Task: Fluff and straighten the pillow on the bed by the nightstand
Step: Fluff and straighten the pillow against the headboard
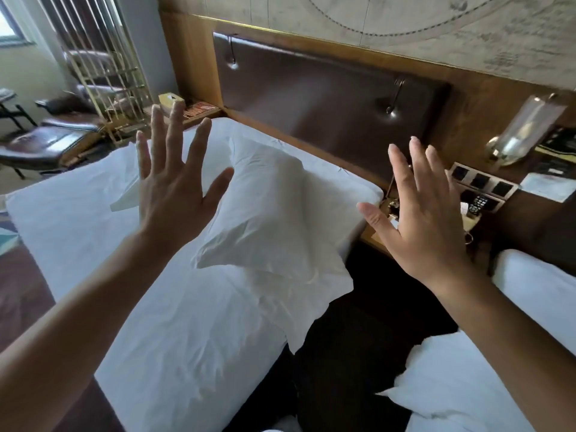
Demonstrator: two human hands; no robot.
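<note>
We find the white pillow (265, 213) lying crumpled on the bed (78, 219), at centre frame, below the padded headboard (327, 98). The nightstand (473, 210) sits at its 3 o'clock. Left hand (174, 194) and right hand (427, 229) hover above, fingers spread, each grip empty.

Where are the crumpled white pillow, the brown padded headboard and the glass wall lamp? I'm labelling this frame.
crumpled white pillow (265, 207): head view, its creased middle.
brown padded headboard (327, 101): head view, centre panel.
glass wall lamp (526, 129): head view, glass shade.
</note>
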